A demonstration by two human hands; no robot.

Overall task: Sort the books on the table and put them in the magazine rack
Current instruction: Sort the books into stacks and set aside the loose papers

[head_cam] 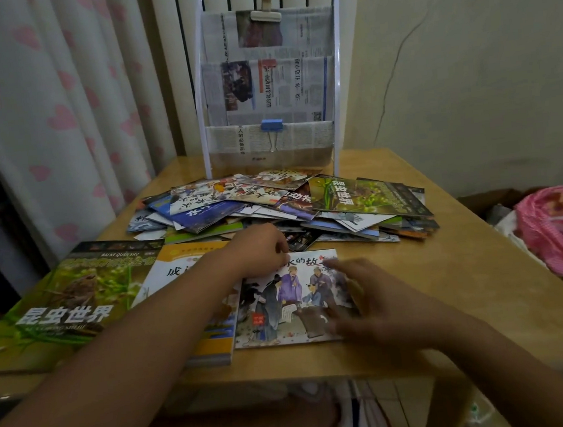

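Left hand (264,246) pinches story book (292,301) top edge, right hand (357,304) spread flat steadying cover, squaring it beside sorted stacks; rack (268,77) awaits

I see a room in a home, most likely a bedroom or a living corner. On the left hangs a pale curtain (56,107) printed with pink hearts. Behind the far edge of the small wooden tabletop (450,266) stands a white radiator (173,68) against a painted wall (464,58) with a thin crack. Beside the right edge lies a pink bundle of cloth (560,227). Children's picture books (272,207) cover the tabletop.
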